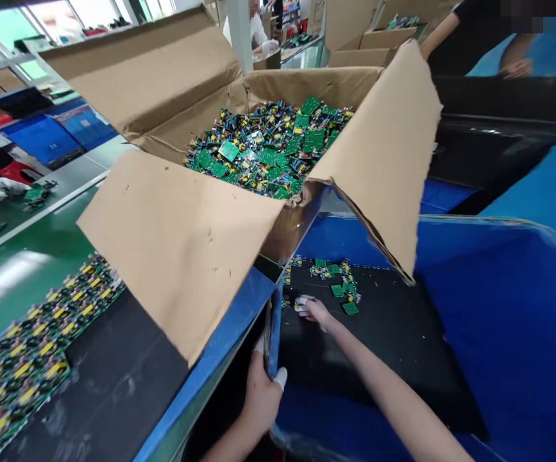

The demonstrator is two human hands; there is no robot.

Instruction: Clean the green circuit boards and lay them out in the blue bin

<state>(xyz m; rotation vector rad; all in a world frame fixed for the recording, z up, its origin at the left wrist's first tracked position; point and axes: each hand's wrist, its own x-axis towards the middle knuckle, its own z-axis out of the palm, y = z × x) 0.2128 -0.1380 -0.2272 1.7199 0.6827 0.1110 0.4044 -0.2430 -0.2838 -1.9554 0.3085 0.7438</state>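
Note:
My left hand [264, 388], with white covers on its fingertips, is closed around the near side edge of a blue bin [274, 340]; the thumb lies on the inner side and the other fingers are mostly hidden. My right hand [313, 310] reaches into the bin, low over its black mat [383, 346]. Its covered fingertips are drawn together beside small circuit boards at the bin's left wall; whatever is between them is too small to make out. To the right of that hand lie several loose green circuit boards [351, 308].
An open cardboard box [181, 237] heaped with circuit boards [278, 151] stands ahead, flaps spread over the bin's edge. Rows of boards with yellow parts [22, 366] lie on a black mat at left. A co-worker's gloved hand [6, 189] is at far left; other people are behind.

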